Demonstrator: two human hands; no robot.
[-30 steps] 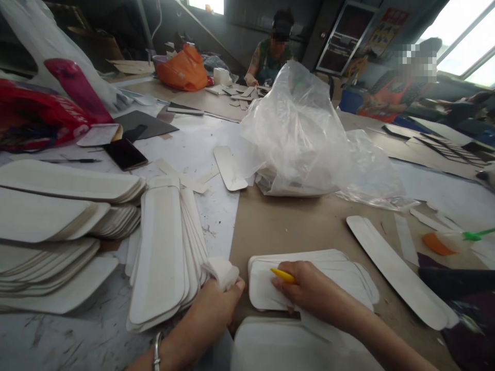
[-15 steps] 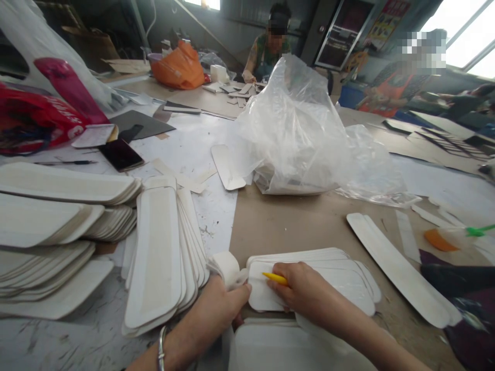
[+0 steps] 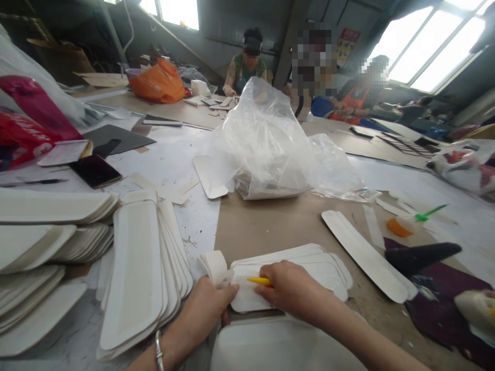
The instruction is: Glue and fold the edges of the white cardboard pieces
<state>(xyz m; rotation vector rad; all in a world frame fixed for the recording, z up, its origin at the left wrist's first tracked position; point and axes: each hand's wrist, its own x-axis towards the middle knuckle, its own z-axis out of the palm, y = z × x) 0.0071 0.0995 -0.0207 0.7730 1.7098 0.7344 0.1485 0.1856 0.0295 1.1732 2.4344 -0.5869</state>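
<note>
Workshop tabletop point(image 3: 243, 221), part brown, part white. Left hand point(image 3: 209, 304): closed on a curled pale strip point(image 3: 215, 264), at the left end of the central panels point(image 3: 243, 300). Right hand point(image 3: 286, 283): closed round a yellow pointed tool point(image 3: 258, 281), over the same panels. Lower centre: front panels point(image 3: 270, 345). Left of centre: fanned stack point(image 3: 131, 273). Upper centre: clear plastic bag point(image 3: 266, 149). Likely hazards: marred top panel from a slipping tip; skewed panels from a dragging forearm.

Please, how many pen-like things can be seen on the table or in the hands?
2: the yellow pointed tool in the right hand, and the dark pen lying on the left near the phone. More may be hidden behind the clear plastic bag.
</note>
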